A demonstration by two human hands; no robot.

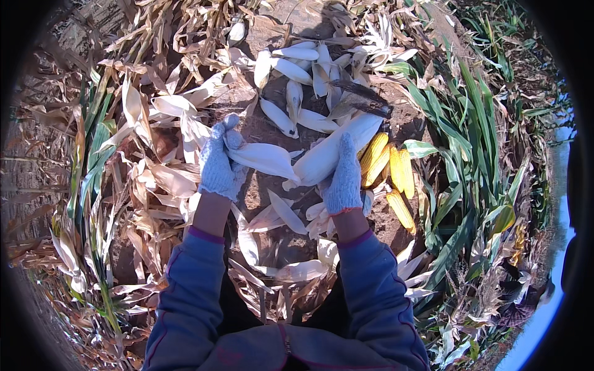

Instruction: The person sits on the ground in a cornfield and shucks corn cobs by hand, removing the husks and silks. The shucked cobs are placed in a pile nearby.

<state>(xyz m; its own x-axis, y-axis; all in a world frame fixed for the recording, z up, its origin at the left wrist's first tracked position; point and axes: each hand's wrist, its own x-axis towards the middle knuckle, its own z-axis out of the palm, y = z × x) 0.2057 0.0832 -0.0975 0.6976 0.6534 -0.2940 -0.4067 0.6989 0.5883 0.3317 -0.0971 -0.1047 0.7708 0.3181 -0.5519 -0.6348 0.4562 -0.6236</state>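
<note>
My right hand (343,178), in a knitted glove, grips a large corn ear in its pale husk (341,146). The ear slants up to the right, and its far end bears dark, dried silk (366,97). In my gloved left hand (222,160) is a loose husk leaf (264,160), pinched between thumb and fingers. The leaf's tip points right and meets or overlaps the ear's near end; whether it is still attached there I cannot tell. Just right of my right hand lie several bare yellow corn cobs (389,164) on the soil.
Several ears in husk (297,88) lie on the ground ahead. Dry husks (171,181) are heaped at left, with more husk pieces (297,271) between my legs. Green corn leaves (457,139) line the right side; dry stalks (144,32) cover the far left.
</note>
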